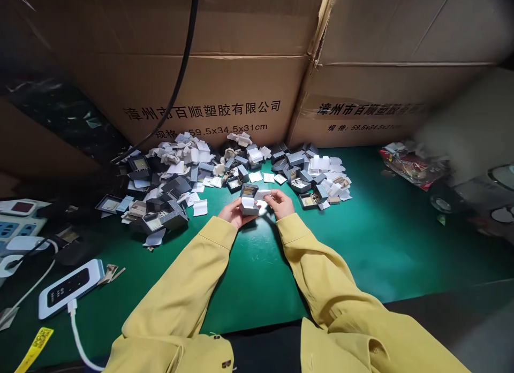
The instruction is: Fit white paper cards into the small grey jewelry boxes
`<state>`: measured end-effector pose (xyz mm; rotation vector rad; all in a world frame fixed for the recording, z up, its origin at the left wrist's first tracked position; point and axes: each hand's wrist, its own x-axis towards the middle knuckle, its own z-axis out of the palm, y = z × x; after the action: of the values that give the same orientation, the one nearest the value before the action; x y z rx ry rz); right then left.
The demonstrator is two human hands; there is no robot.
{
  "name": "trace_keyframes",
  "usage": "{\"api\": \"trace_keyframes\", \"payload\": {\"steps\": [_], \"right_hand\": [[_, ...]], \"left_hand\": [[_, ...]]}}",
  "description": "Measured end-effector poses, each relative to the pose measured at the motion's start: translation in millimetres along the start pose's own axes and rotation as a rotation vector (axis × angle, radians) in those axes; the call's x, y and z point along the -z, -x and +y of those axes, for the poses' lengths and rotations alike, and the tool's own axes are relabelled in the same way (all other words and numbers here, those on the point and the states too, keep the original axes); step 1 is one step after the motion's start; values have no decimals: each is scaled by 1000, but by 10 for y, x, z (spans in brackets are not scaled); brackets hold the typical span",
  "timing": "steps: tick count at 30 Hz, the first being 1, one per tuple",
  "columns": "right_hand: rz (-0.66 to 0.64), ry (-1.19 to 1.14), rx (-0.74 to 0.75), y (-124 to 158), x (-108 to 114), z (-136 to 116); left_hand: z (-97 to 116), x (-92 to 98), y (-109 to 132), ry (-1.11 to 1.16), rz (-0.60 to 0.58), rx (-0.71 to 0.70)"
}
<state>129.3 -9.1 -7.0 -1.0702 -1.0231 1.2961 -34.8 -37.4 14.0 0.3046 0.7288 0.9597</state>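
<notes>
Both my arms wear yellow sleeves and reach to the middle of a green table. My left hand is closed around a small grey hinged box whose lid stands open. My right hand pinches a small white card or pad right beside the box's open mouth. Just beyond the hands lies a wide heap of similar grey boxes and white inserts, some open, some shut.
Two large brown cartons with printed lettering wall off the back. A black cable hangs across the left carton. At the left edge sit a white device with a cord, a power strip and a yellow tag. Red packaging lies right.
</notes>
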Motion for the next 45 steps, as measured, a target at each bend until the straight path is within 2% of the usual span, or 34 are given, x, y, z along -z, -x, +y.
{"api": "trace_keyframes", "payload": {"steps": [4, 9, 16, 19, 23, 27, 34, 42, 45], "right_hand": [[-17, 84, 114, -14, 28, -19], [-49, 185, 253, 58, -15, -59], [105, 607, 494, 220, -54, -191], [84, 714, 573, 248, -60, -215], [66, 718, 631, 249, -62, -192], [56, 667, 630, 249, -67, -161], [69, 576, 585, 257, -102, -191], [150, 404, 421, 196, -113, -118], [131, 415, 395, 183, -115, -86]], "left_hand": [[-8, 19, 1, -48, -21, 11], [-31, 14, 14, -126, 11, -25], [-51, -31, 79, -202, 19, -59], [-53, -39, 85, -218, 15, -53], [-60, -16, 73, -214, -11, -60], [-69, 19, 63, -200, -46, -67], [-65, 7, 79, -194, -30, -66], [-70, 22, 66, -188, -34, -49], [-66, 19, 71, -180, -28, -44]]}}
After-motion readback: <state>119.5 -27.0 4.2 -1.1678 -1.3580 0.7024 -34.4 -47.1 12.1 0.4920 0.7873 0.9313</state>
